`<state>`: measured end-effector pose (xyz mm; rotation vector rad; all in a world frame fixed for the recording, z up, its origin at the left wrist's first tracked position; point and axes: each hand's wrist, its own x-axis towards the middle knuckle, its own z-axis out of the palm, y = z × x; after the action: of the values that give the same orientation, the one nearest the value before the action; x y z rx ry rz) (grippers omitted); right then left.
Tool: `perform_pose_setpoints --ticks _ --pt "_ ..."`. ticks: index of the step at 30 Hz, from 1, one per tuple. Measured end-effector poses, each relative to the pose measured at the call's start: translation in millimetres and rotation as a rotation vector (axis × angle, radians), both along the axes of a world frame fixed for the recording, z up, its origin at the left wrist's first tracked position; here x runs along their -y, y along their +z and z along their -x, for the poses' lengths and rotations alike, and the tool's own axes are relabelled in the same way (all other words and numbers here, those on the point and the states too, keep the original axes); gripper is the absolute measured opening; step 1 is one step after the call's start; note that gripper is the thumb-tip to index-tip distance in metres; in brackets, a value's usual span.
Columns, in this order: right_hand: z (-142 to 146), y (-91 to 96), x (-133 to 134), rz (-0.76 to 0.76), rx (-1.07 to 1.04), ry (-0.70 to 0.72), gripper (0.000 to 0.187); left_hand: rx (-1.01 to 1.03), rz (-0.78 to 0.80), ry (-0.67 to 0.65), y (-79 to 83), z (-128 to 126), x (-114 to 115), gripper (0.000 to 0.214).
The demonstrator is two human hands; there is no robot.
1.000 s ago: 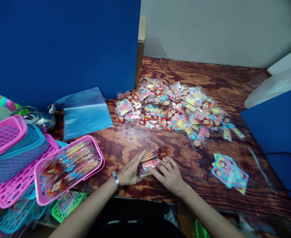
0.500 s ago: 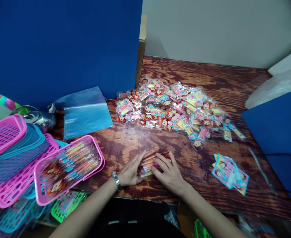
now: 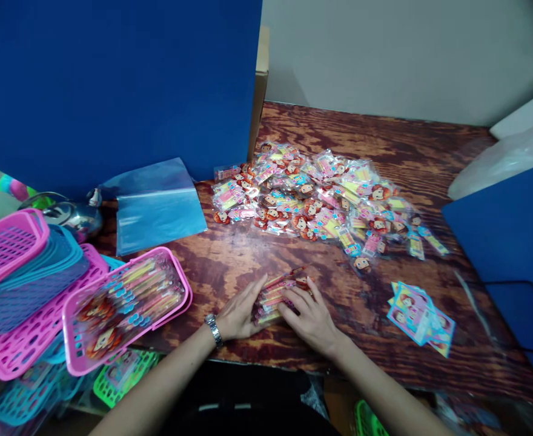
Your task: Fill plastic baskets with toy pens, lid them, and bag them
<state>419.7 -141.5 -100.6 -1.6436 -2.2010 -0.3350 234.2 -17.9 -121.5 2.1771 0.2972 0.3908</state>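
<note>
Several bagged pencils [image 3: 272,296] lie in a bundle on the table between my hands. Around the bundle's left end curls my left hand [image 3: 239,310], thumb up along its side. My right hand [image 3: 309,318] rests over the right part, fingers bent on the clear wrapping and hiding some of it. To the left, a pink basket [image 3: 183,272] holds more wrapped pencils with red-haired cartoon heads. Beyond my hands spreads a large heap of small clear packets [image 3: 312,194] with cartoon faces.
Flat clear bags [image 3: 160,221] lie at the back left, near a metal kettle [image 3: 73,219]. Stacked blue baskets [image 3: 34,303] crowd the left edge. Printed cards [image 3: 423,318] sit at the right. Blue panels [image 3: 116,85] and a cardboard box [image 3: 260,79] border the table.
The fingers of my right hand have shifted slightly over the bagged pencils, and the bundle's far end has turned a little. Everything else looks the same.
</note>
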Motion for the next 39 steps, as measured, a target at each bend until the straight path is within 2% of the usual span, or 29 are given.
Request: perform_pose_setpoints --ticks 5,9,15,18,22,24,26,28,30,31,32,33,35,37,39 --pt "0 -1.3 -1 0.006 0.01 -0.005 0.016 0.002 0.007 -0.005 -1.0 -1 0 0.093" --pt "-4 3.8 -6 0.02 0.001 -0.009 0.024 -0.03 0.02 0.041 -3.3 -3 1 0.092" --pt "-36 29.0 -40 0.264 0.097 -0.116 0.066 -0.029 0.009 0.106 -8.7 -13 1 0.089" --pt "-40 32.7 -50 0.399 0.111 -0.101 0.055 -0.013 -0.018 0.181 -12.4 -16 0 0.087" --pt "-15 24.3 -47 0.452 0.11 -0.125 0.034 0.03 -0.137 0.239 -11.2 -8 -8 0.074" --pt "-8 22.0 -45 0.464 0.056 -0.074 0.037 0.05 -0.214 0.202 -7.9 -1 -13 0.059" --pt "-22 23.3 -46 0.484 -0.067 -0.029 0.042 0.07 -0.26 0.184 -4.9 4 -16 0.048" --pt "-56 26.2 -49 0.47 -0.198 -0.196 0.04 0.093 -0.28 0.195 -3.4 6 -17 0.044" --pt "-101 27.5 -51 0.378 -0.226 -0.737 0.032 0.101 -0.284 0.195 -3.3 5 -16 0.043" --pt "-122 26.8 -51 0.351 -0.213 -0.891 0.035 0.099 -0.28 0.189 -3.7 5 -15 0.041" --pt "-140 25.0 -51 0.346 -0.204 -0.979 0.039 0.096 -0.272 0.179 -4.1 4 -15 0.04" --pt "-152 22.2 -50 0.352 -0.197 -1.054 0.041 0.092 -0.261 0.168 -4.5 4 -14 0.039" --pt "-163 14.6 -48 0.382 -0.189 -1.104 0.047 0.085 -0.228 0.147 -4.7 5 -11 0.038" --pt "-159 7.9 -46 0.427 -0.209 -1.097 0.053 0.081 -0.188 0.132 -3.8 6 -9 0.039" --pt "-149 5.7 -46 0.477 -0.248 -1.052 0.051 0.078 -0.146 0.126 -2.0 6 -8 0.039"
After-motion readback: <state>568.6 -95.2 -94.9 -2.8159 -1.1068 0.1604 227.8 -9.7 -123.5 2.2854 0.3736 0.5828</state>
